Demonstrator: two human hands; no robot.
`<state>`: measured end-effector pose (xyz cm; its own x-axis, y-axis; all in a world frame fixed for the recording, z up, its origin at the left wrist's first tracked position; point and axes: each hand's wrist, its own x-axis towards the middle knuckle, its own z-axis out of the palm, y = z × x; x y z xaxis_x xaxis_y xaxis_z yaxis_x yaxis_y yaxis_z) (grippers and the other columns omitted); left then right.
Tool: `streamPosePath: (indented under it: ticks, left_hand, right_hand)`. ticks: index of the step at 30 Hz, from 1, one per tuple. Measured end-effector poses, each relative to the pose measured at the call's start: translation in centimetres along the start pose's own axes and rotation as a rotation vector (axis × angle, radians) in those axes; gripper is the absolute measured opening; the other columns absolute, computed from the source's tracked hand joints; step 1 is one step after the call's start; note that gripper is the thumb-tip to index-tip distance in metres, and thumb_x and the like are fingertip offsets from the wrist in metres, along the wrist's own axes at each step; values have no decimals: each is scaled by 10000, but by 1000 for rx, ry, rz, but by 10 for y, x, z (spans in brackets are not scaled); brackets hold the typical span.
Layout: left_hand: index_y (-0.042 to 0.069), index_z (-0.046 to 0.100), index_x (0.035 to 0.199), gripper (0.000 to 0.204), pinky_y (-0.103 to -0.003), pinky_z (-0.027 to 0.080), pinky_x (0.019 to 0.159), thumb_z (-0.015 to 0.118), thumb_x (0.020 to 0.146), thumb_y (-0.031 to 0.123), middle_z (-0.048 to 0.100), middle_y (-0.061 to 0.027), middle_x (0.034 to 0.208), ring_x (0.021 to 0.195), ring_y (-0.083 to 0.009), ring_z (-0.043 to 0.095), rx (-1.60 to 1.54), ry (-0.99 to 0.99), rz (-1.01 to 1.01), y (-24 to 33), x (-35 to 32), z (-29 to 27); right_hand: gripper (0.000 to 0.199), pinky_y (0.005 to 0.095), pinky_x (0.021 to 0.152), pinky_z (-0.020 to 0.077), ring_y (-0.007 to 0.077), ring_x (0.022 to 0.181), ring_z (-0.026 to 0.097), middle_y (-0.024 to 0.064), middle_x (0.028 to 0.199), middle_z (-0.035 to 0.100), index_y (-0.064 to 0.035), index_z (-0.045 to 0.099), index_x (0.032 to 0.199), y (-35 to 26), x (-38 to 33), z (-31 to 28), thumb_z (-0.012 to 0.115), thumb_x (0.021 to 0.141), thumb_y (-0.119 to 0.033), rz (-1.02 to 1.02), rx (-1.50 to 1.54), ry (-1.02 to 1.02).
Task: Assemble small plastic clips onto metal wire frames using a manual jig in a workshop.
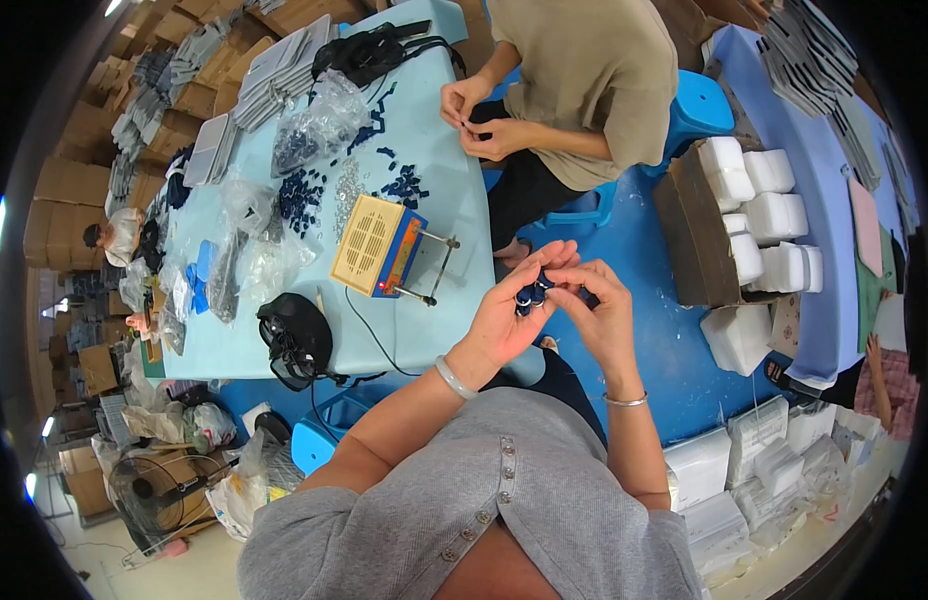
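My left hand (496, 322) is cupped palm up above the table's near right corner, its fingers curled around several small dark blue pieces (529, 294). The thumb and fingertips of my right hand (602, 308) close together at those pieces, pinching what looks like one of them. Their exact kind is too small to tell. On the light blue table (369, 325) lie loose piles of similar dark blue pieces (302, 203), with a heap of small clear pieces (348, 198) between them. A yellow and blue box-shaped device (372, 245) with metal rods stands near my left hand.
Across the corner, a co-worker (584, 90) holds something tiny in both hands. Plastic bags (319, 120) and a black bag (296, 340) lie on the table. To the right stands a carton (689, 230) of white packs; a blue stool (319, 445) is below left.
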<state>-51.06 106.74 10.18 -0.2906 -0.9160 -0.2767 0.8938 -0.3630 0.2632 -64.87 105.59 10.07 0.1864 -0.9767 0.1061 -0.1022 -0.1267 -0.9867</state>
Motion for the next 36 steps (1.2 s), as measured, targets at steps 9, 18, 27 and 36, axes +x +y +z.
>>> streamPosePath:
  ticks: [9, 18, 27, 36]
  left_hand:
    - [-30, 401, 1279, 378, -387, 264, 1092, 409, 931, 115, 372, -164, 1360, 1263, -270, 365, 26, -19, -3, 1, -4, -6]
    - [-16, 418, 1275, 355, -406, 282, 1084, 388, 945, 111, 372, -170, 1360, 1264, -270, 368, -21, -1, -22, 3, -6, -2]
    - [-25, 408, 1281, 376, -421, 272, 1086, 379, 935, 119, 360, -168, 1374, 1266, -279, 366, -56, -11, -26, 3, -7, -3]
    - [-37, 380, 1284, 424, -411, 276, 1089, 367, 880, 90, 365, -185, 1361, 1270, -297, 361, -11, -51, -4, 5, -10, -6]
  right_hand:
    - [137, 189, 497, 304, 27, 575, 386, -55, 703, 518, -27, 667, 892, -1, 1, -4, 640, 839, -150, 368, 359, 24]
    - [167, 186, 441, 183, 8, 508, 270, -85, 614, 418, -27, 630, 875, 8, -1, -6, 634, 854, -193, 458, 645, -47]
    - [172, 183, 441, 183, 10, 510, 273, -86, 610, 408, -28, 624, 886, 15, -3, -5, 642, 849, -194, 473, 732, -50]
    - [167, 180, 432, 184, 7, 502, 274, -85, 606, 413, -31, 626, 886, 13, -2, -3, 641, 851, -194, 506, 747, -58]
